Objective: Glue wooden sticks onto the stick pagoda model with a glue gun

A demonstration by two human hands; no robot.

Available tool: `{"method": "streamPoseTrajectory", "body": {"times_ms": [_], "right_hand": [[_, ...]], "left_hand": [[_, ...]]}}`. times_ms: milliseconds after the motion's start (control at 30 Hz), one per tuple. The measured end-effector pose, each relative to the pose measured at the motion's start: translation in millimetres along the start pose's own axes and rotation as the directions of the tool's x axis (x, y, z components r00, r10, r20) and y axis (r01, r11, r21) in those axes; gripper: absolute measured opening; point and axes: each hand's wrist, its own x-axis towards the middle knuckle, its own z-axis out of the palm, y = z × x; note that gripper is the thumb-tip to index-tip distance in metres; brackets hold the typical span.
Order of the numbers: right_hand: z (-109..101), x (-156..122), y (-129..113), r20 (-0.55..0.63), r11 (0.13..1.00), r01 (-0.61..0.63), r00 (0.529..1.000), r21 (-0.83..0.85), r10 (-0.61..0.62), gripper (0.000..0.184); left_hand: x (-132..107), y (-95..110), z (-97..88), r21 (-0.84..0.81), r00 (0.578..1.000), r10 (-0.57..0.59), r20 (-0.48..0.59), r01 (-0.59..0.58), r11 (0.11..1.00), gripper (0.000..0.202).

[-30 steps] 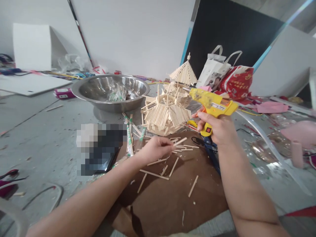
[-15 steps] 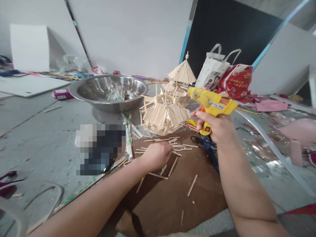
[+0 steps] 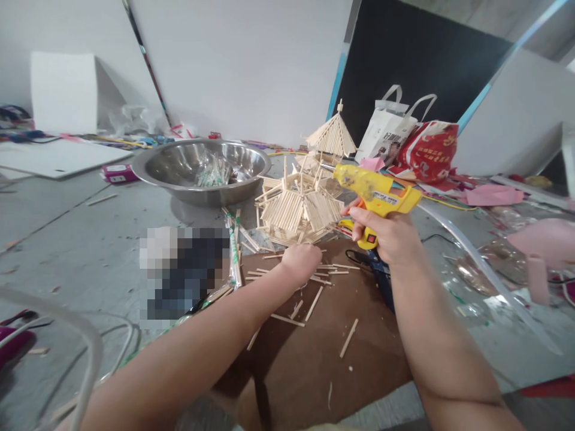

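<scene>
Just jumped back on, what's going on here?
The person's right hand holds up a yellow glue gun, nozzle pointing left. The left hand is at the loose sticks on a brown sheet; whether it grips one is hidden. Beyond stands a stick model, with a metal basin to its left.

One view alone looked forward and down from the person's head, close above the brown sheet [image 3: 314,365] at six o'clock, facing the pale wall [image 3: 247,72] farther off toward twelve.
</scene>
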Motion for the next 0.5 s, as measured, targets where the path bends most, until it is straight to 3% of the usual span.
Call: {"method": "streamPoseTrajectory", "body": {"times_ms": [200, 500], "right_hand": [[1, 0, 1, 0.020, 1.000, -0.011, 1.000, 0.020, 0.010, 0.016], [0, 0, 4, 0.028, 1.000, -0.020, 0.999, 0.020, 0.020, 0.018]], "left_hand": [[11, 9, 0.6, 0.086, 0.995, -0.020, 0.094, 0.012, 0.996, 0.021], [10, 16, -13.5, 0.181, 0.973, -0.049, 0.225, 0.008, 0.984, 0.029]]}}
